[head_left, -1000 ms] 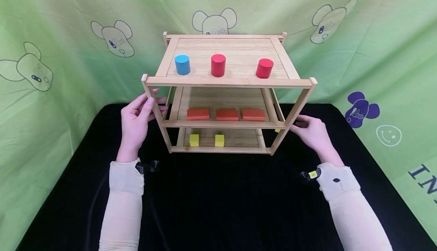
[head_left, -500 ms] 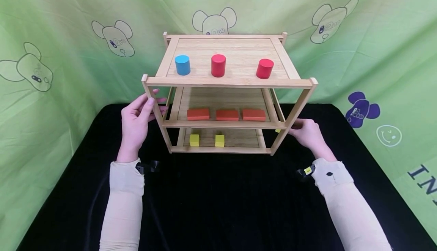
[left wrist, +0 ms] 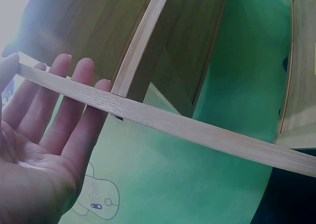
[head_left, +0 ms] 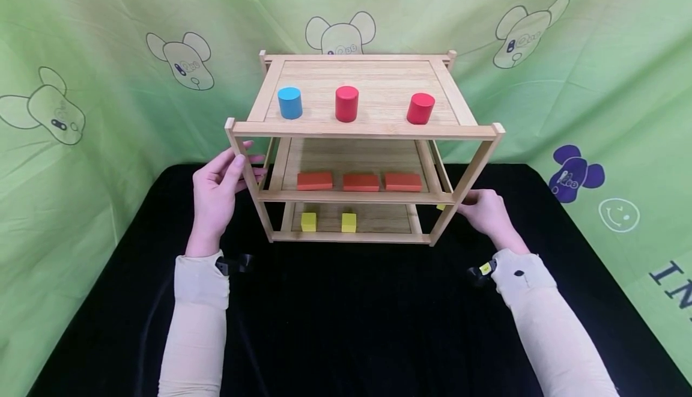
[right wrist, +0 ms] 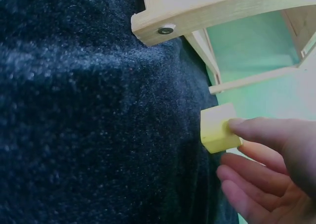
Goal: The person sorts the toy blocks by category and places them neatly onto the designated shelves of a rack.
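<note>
A three-tier wooden shelf (head_left: 359,130) stands on black cloth. My left hand (head_left: 213,190) holds its front left post (left wrist: 197,131), thumb on the near side and fingers behind. Beside the front right post (head_left: 466,179), my right hand (head_left: 486,214) pinches a yellow cube (right wrist: 217,127) between thumb and forefinger; the other fingers are loosely bent. Only a sliver of that cube shows in the head view. Two yellow cubes (head_left: 309,221) sit on the bottom tier, and three red-orange blocks (head_left: 360,182) lie on the middle tier.
On the top tier are a blue cylinder (head_left: 290,104) and two red cylinders (head_left: 346,104). A green printed curtain (head_left: 135,121) hangs behind and at both sides. Black cloth (head_left: 346,313) stretches in front of the shelf.
My right hand has moved a little left, closer to the shelf's right post. The left hand stays on its post, and the blocks on the shelf have not moved.
</note>
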Motion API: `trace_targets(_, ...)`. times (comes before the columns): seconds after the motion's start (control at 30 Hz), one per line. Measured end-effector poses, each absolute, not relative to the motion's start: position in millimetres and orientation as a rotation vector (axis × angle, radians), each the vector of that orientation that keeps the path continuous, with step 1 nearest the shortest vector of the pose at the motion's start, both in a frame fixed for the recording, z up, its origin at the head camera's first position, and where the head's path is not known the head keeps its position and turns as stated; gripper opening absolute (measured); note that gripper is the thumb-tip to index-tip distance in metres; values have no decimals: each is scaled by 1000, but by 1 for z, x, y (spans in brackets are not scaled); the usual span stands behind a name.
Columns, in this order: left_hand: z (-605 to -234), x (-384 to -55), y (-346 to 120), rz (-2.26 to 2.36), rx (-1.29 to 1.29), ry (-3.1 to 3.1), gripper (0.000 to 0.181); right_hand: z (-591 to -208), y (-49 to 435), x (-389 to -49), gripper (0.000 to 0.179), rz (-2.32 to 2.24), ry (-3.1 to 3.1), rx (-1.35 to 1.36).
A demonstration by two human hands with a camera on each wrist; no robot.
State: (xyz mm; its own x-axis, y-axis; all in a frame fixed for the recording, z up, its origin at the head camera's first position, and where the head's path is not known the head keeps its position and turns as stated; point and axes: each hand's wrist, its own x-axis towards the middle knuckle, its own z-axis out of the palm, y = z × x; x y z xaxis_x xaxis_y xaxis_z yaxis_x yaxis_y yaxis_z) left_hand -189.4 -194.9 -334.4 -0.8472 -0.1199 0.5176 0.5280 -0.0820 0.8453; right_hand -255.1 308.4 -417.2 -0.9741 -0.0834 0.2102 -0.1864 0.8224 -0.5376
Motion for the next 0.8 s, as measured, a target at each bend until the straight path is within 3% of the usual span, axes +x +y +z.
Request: trace_targets(0.8, -336, -190, -196, -1952, -447, -1778, 31, -413, 311, -247, 27, 890, -2726, 220)
